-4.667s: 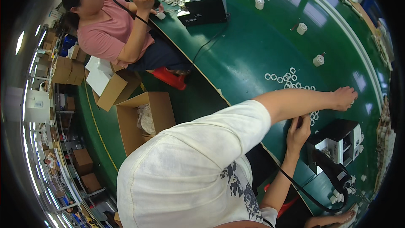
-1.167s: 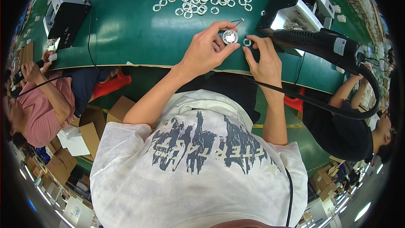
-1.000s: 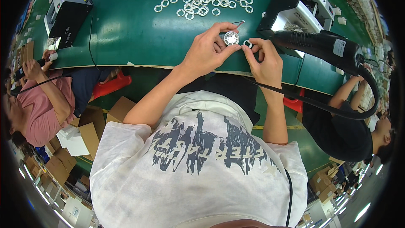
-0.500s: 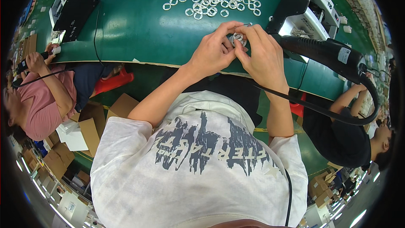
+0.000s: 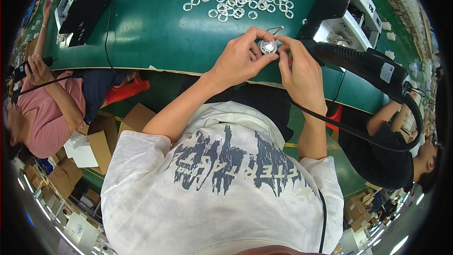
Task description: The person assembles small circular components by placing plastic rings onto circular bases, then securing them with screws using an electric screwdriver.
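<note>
My left hand (image 5: 243, 54) pinches a small round white-and-silver part (image 5: 268, 46) above the near edge of the green table. From the part's far side runs a short thin lead with a small connector (image 5: 279, 29). My right hand (image 5: 302, 68) is closed, its finger and thumb tips at the part's right edge. A black handheld power tool (image 5: 361, 60) with a pale label juts out to the right from behind that hand. The tool's front end is hidden, and I cannot tell if the palm grips it. Its black cable (image 5: 401, 148) loops back under my right wrist.
Many white rings (image 5: 240, 0) with square-looking openings lie in a loose pile at the far middle of the green table (image 5: 151, 23). Black-and-white machines stand right (image 5: 347, 16) and left (image 5: 82, 12). Co-workers sit left (image 5: 52, 108) and right (image 5: 382, 146). Cardboard boxes (image 5: 101, 146) stand lower left.
The round part now shows a bright silver face, with its lead and connector more exposed. My right hand and the black tool have shifted slightly right and nearer. The left co-worker's far arm has reached outward.
</note>
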`<action>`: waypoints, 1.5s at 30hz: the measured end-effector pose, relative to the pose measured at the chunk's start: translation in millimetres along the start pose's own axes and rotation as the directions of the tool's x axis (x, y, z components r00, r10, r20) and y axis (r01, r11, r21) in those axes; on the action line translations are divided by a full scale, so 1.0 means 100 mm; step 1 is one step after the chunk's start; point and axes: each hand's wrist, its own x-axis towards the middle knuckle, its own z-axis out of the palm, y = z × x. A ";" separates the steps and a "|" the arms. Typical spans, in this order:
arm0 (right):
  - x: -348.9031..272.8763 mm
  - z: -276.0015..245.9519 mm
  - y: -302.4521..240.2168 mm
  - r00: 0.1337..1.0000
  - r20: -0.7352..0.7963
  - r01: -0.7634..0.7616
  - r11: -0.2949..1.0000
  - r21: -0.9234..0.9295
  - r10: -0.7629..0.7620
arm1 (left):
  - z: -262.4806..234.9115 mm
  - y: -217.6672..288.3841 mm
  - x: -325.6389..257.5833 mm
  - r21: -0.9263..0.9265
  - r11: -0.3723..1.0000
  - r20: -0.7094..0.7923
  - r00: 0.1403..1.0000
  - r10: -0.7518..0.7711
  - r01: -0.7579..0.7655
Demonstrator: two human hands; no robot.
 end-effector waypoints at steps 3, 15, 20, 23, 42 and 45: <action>-0.06 0.01 0.04 0.994 0.071 -0.088 0.984 0.154 0.078 | -0.01 0.05 -0.01 0.002 1.000 0.001 1.000 -0.021 0.021; -0.16 0.18 0.16 0.994 -0.106 0.027 0.992 0.126 -0.014 | -0.01 0.00 -0.02 -0.102 0.995 -0.010 1.000 -0.009 0.008; -0.28 -0.04 0.11 0.901 -0.377 0.250 0.967 0.050 -0.214 | 0.00 0.00 -0.02 -0.125 0.992 -0.016 1.000 0.003 -0.005; -0.42 -0.27 0.42 0.595 -0.646 0.409 0.872 -0.269 -0.478 | -0.01 -0.01 -0.02 -0.130 0.991 -0.024 1.000 0.003 -0.006; 0.00 -0.82 0.27 0.563 -0.825 0.615 0.641 0.459 0.051 | 0.19 0.13 0.13 -0.103 0.994 0.074 0.997 -0.032 0.039; 0.21 -0.84 0.29 0.552 -0.833 0.667 0.617 0.417 -0.033 | 0.27 0.07 0.17 -0.113 0.994 0.086 0.996 0.004 0.006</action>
